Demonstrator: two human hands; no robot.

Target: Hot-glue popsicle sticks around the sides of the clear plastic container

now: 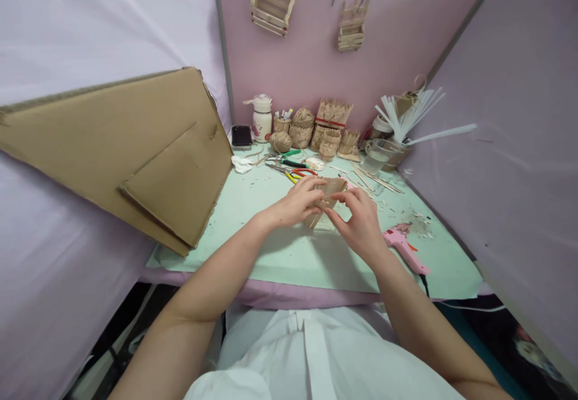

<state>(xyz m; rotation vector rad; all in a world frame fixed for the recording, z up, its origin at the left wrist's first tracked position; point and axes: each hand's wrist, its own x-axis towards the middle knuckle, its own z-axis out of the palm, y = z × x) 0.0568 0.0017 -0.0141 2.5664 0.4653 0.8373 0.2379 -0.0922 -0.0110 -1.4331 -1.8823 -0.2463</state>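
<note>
Over the middle of the pale green table top (271,261), a small craft piece of flat wooden sticks (335,185) stands between my hands. My left hand (301,202) grips it from the left, fingers bent over its upper side. On the right, my right hand (361,218) is closed in a pinch, thumb and forefinger meeting at the near side of the piece. Whether a separate small stick sits in that pinch is too fine to make out. A pink glue gun (406,250) lies right of my right forearm, its cord running off the front edge.
Pliers with red handles (304,172) and green-handled cutters (293,163) lie beyond my hands. Loose sticks (377,178) and scraps are scattered right. Behind stand a bottle (262,120), a twine ball (280,141), a plastic cup (376,158) and white glue sticks (413,117). Cardboard (112,141) leans left.
</note>
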